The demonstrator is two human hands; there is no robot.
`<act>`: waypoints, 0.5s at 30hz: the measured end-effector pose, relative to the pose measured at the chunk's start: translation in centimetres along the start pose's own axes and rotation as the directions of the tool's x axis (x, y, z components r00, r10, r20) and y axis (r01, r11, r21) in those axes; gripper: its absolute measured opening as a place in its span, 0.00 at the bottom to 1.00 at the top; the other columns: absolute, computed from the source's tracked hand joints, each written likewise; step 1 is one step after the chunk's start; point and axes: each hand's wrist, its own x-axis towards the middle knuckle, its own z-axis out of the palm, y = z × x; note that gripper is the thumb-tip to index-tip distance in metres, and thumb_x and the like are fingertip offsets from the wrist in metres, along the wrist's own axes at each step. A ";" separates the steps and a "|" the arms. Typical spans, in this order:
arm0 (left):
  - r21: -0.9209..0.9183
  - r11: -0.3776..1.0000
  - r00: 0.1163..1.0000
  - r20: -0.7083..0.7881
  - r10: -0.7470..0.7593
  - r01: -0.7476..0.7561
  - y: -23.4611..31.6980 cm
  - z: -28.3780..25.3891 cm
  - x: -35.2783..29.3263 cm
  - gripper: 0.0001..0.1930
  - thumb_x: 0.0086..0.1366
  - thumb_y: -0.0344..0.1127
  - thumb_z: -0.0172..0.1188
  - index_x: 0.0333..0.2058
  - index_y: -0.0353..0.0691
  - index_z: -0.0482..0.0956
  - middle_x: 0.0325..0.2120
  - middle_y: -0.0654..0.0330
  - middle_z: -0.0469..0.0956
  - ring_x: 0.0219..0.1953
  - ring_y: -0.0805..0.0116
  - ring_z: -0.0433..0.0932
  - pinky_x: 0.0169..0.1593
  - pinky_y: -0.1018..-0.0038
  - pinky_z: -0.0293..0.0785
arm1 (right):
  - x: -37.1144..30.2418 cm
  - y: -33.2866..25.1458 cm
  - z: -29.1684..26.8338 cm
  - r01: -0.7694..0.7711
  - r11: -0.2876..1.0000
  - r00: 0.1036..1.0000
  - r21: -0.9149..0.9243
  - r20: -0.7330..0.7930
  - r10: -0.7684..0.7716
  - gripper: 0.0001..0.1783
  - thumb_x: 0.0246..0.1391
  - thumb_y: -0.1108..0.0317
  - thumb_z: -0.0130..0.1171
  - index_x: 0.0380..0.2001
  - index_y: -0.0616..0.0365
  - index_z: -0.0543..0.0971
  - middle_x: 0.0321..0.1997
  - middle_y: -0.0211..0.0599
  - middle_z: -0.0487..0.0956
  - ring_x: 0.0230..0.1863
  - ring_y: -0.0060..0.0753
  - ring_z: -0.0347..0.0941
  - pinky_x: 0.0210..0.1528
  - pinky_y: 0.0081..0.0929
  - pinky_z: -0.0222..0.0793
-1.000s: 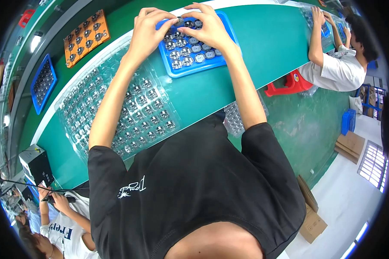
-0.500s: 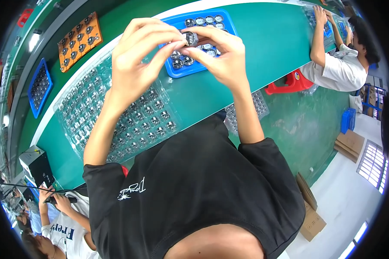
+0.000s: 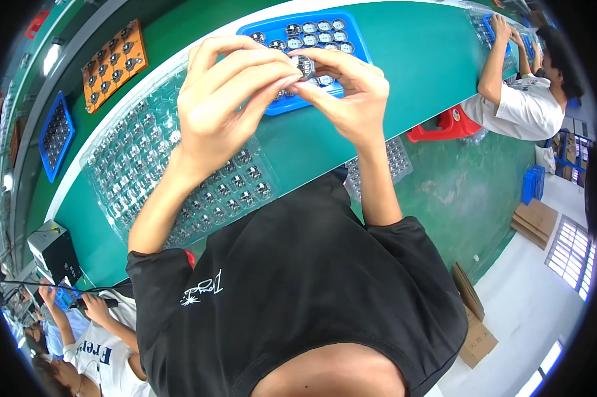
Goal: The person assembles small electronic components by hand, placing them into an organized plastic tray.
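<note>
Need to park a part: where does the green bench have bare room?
Widest: the green bench right of the blue tray, toward the co-worker at right. Smaller: between the clear tray and right forearm. Crowded: the blue tray, with left hand and right hand over it; the filled clear tray, under the left forearm.

1. We're over the green bench [image 3: 431, 63]: blue tray [image 3: 359, 41], clear plastic tray [image 3: 261, 159] to its left, dark box [image 3: 55, 255] at the left end.
2. Past the white edge [image 3: 65, 187], we've a green strip [image 3: 171, 32] carrying an orange board [image 3: 139, 49] and second blue tray [image 3: 61, 157].
</note>
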 end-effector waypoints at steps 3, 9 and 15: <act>0.027 1.000 1.000 -0.001 0.008 -0.008 0.1 0.3 -0.2 0.12 0.51 0.28 0.75 0.36 0.42 0.89 0.36 0.64 0.86 0.42 0.62 0.80 0.48 0.67 0.73 | -0.3 0.0 -0.1 -0.035 0.999 0.999 0.034 0.005 0.035 0.23 0.49 0.82 0.74 0.50 0.71 0.83 0.46 0.46 0.86 0.45 0.31 0.85 0.49 0.27 0.83; 0.113 0.994 0.998 0.065 -0.010 0.002 1.1 0.2 0.0 0.13 0.53 0.24 0.74 0.39 0.41 0.89 0.37 0.64 0.87 0.44 0.62 0.81 0.50 0.68 0.73 | -0.8 -0.4 0.5 -0.162 0.953 0.984 0.255 -0.031 0.176 0.23 0.51 0.86 0.70 0.52 0.74 0.80 0.49 0.48 0.85 0.47 0.31 0.84 0.50 0.27 0.83; 0.133 0.991 0.997 0.073 0.001 -0.010 0.9 0.8 0.2 0.13 0.52 0.26 0.75 0.38 0.42 0.89 0.38 0.65 0.87 0.45 0.62 0.81 0.50 0.67 0.72 | -0.9 -0.5 0.2 -0.184 0.944 0.980 0.276 -0.025 0.198 0.24 0.52 0.86 0.69 0.54 0.74 0.79 0.50 0.49 0.84 0.47 0.33 0.84 0.52 0.28 0.83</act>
